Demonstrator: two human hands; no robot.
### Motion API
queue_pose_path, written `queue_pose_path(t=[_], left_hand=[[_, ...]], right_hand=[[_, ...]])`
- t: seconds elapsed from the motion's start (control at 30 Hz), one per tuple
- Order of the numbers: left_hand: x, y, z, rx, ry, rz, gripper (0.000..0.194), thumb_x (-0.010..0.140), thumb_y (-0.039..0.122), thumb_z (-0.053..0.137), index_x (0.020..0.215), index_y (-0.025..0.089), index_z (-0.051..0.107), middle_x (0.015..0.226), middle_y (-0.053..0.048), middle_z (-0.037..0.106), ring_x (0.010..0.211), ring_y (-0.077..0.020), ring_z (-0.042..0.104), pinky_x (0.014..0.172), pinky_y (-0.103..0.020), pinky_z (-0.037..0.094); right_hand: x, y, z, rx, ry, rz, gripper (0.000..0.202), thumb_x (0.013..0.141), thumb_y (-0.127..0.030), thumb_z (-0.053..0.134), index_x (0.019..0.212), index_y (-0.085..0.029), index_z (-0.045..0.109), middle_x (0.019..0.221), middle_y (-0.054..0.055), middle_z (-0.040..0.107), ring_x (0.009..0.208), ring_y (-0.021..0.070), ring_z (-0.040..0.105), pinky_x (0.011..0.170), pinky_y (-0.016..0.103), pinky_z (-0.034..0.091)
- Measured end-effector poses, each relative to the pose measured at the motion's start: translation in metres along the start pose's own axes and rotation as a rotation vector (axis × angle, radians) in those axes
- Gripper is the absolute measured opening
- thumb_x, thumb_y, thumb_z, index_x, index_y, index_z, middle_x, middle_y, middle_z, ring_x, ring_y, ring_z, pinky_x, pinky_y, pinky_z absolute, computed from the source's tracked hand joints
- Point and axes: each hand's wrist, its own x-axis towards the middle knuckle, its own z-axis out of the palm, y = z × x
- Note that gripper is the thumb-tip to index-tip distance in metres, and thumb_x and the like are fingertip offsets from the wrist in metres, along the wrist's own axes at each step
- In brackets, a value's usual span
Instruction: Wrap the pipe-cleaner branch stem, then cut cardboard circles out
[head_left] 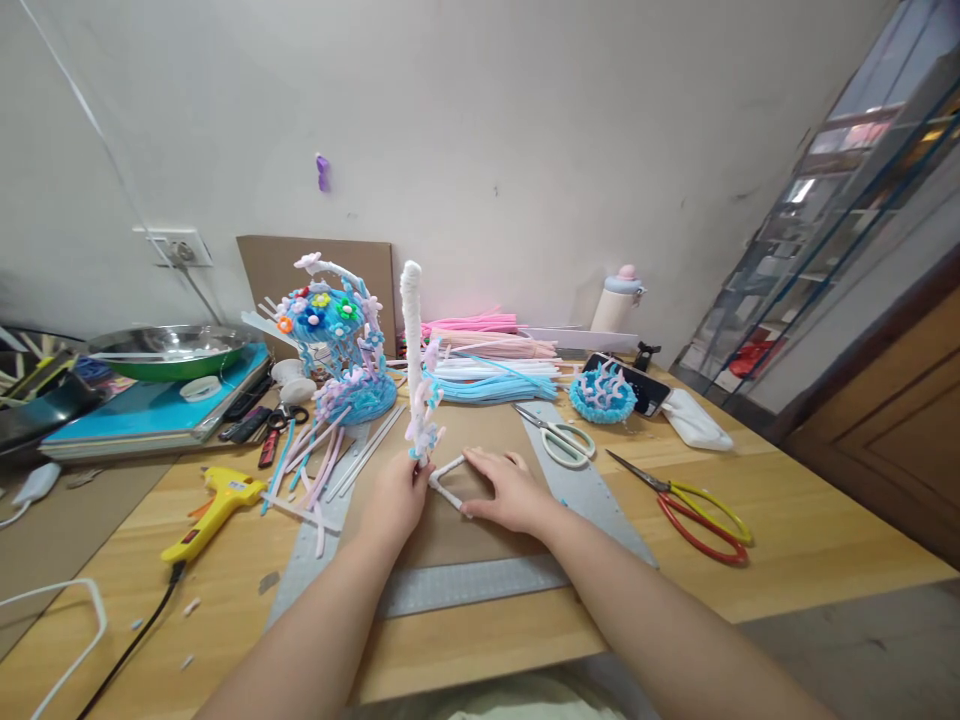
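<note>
The left hand [395, 492] is closed on the foot of the white stem [412, 320], which rises above it. The right hand [508, 490], thumb and finger apart, touches the white fork [448, 496] between both hands. Spreading this fork evenly should probably help stability.

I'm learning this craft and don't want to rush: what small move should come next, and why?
Probably adjust the white prongs slightly with the right hand, keeping the left hand on the white stem: the prongs spread in a V, right fingers at their ends, while the left hand holds the stem upright near its base.
</note>
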Motion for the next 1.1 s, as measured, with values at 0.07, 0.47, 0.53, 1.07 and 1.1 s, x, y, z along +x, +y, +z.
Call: queue_pose_path(t=[0.07, 0.47, 0.53, 1.07, 1.1], left_hand=[[0.0, 0.0, -0.001, -0.011, -0.006, -0.011, 0.014, 0.084, 0.026, 0.046, 0.082, 0.02, 0.059, 0.08, -0.005, 0.066, 0.075, -0.0192, 0.059, 0.065, -0.026, 0.038], [0.004, -0.003, 0.004, -0.057, -0.056, -0.032, 0.021, 0.087, 0.027, 0.042, 0.082, 0.019, 0.061, 0.082, -0.005, 0.067, 0.078, -0.0185, 0.06, 0.067, -0.026, 0.04], [0.004, -0.004, 0.006, -0.053, -0.055, -0.018, 0.02, 0.087, 0.026, 0.042, 0.083, 0.019, 0.06, 0.083, -0.006, 0.066, 0.079, -0.0185, 0.059, 0.068, -0.027, 0.04], [-0.001, 0.001, 0.004, 0.129, -0.081, -0.02, 0.021, 0.089, 0.028, 0.037, 0.088, 0.019, 0.056, 0.09, -0.007, 0.064, 0.084, -0.0187, 0.059, 0.069, -0.027, 0.04], [-0.002, 0.002, 0.004, 0.161, -0.081, -0.042, 0.023, 0.089, 0.03, 0.037, 0.085, 0.018, 0.056, 0.087, -0.008, 0.064, 0.081, -0.0197, 0.06, 0.066, -0.028, 0.039]], right_hand=[[0.0, 0.0, -0.002, -0.028, -0.041, 0.0, 0.086, 0.066, -0.059, 0.063, 0.139, -0.026, 0.032, 0.143, 0.008, 0.036, 0.134, 0.0269, 0.026, 0.107, 0.053, 0.003], [0.007, -0.01, -0.001, -0.085, -0.092, -0.05, 0.079, 0.07, -0.058, 0.061, 0.137, -0.026, 0.034, 0.146, 0.006, 0.03, 0.136, 0.0242, 0.02, 0.106, 0.055, -0.01], [0.009, -0.011, 0.005, -0.056, -0.091, -0.058, 0.069, 0.078, -0.055, 0.054, 0.137, -0.025, 0.035, 0.145, 0.006, 0.031, 0.136, 0.0212, 0.021, 0.108, 0.053, -0.004], [-0.01, -0.031, 0.023, -0.171, -0.013, -0.113, 0.043, 0.094, -0.034, 0.027, 0.137, -0.028, 0.034, 0.144, 0.002, 0.034, 0.134, 0.0176, 0.025, 0.108, 0.054, -0.001], [-0.01, -0.031, 0.023, -0.172, -0.009, -0.114, 0.043, 0.094, -0.034, 0.027, 0.137, -0.028, 0.034, 0.144, 0.002, 0.035, 0.134, 0.0178, 0.025, 0.108, 0.055, -0.002]])
